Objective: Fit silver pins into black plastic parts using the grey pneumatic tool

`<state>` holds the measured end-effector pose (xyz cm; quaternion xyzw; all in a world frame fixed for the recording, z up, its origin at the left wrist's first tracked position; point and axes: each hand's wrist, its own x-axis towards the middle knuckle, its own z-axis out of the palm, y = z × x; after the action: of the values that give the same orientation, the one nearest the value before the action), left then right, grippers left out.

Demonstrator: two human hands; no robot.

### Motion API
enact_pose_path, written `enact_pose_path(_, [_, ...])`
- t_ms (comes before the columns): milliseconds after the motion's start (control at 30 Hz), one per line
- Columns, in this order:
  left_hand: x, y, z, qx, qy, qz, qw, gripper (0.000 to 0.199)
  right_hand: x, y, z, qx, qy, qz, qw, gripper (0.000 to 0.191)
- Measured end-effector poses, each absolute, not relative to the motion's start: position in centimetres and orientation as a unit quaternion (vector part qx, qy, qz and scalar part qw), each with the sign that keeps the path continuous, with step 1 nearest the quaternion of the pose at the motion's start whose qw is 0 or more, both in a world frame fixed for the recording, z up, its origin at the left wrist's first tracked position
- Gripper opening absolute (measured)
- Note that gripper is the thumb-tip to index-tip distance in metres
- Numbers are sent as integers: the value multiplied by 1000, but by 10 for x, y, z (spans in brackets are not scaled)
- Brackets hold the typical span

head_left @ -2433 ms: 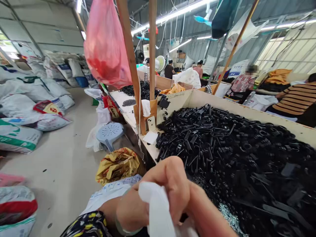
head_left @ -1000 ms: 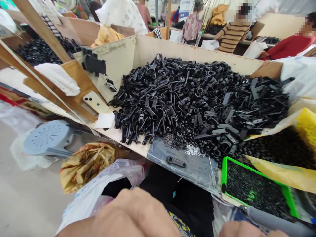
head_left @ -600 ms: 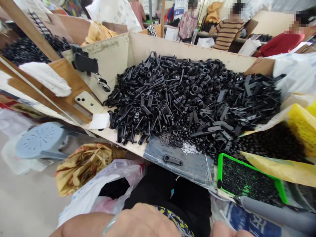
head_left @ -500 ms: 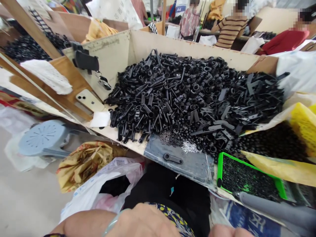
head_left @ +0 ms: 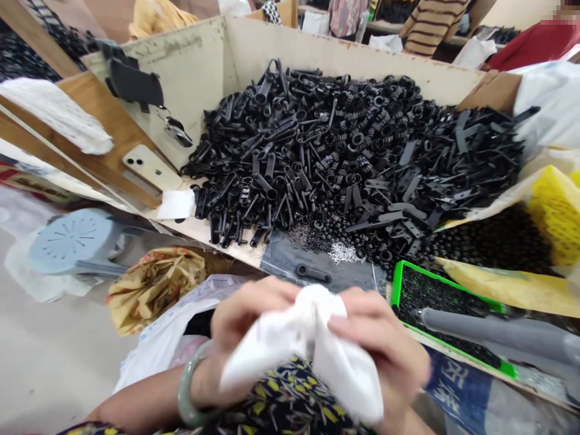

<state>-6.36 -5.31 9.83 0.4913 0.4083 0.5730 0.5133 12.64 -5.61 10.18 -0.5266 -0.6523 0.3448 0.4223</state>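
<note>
A soft, white, crumpled tissue (head_left: pixel 269 344) is bunched between my two hands, its two lower ends hanging down and slightly blurred. My left hand (head_left: pixel 244 311), with a pale green bangle (head_left: pixel 186 386) on its wrist, grips one side. On the other side, the fingers of my right hand (head_left: pixel 383 338) are closed on the same tissue. Just beyond the hands, one black ring-ended lever (head_left: pixel 312 273) lies on the grey work surface (head_left: pixel 276 254), near a small heap of silver pins (head_left: pixel 344 252).
A large pile of black plastic parts (head_left: pixel 317 139) fills the walled bench. To the right sit a green tray (head_left: pixel 396 290) of small black pieces and a grey tube-shaped tool (head_left: pixel 480 326). A phone (head_left: pixel 151 169) leans at left, near a blue stool (head_left: pixel 72 241). Other people sit beyond.
Both hands have risen from the bottom edge to in front of the bench. The white tissue now shows between them. The view has tilted downward.
</note>
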Motion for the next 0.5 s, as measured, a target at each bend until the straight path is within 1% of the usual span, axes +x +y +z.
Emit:
enact_pose_path(33, [-61,-47,95,446,406,599,526,31,122,-48,97,-489,-634,365,475,43])
enact_pose_path(67, [-60,-42,92,396,402,621,545,26,117,-41,91,-451,-607,393,523,26])
enact_pose_path(100, [-59,-37,87,350,395,631,569,24,113,-37,84,-420,-574,426,560,12])
enact_pose_path(167, [-58,-32,78,293,378,619,623,27,108,-33,68,-396,-511,481,592,15])
enact_pose_path(300, [-61,-31,64,209,357,592,691,30,104,-36,44,-418,-430,532,599,28])
enact_pose_path(500, [-62,-28,56,145,352,609,696,25,105,-31,33,-426,-420,543,590,39])
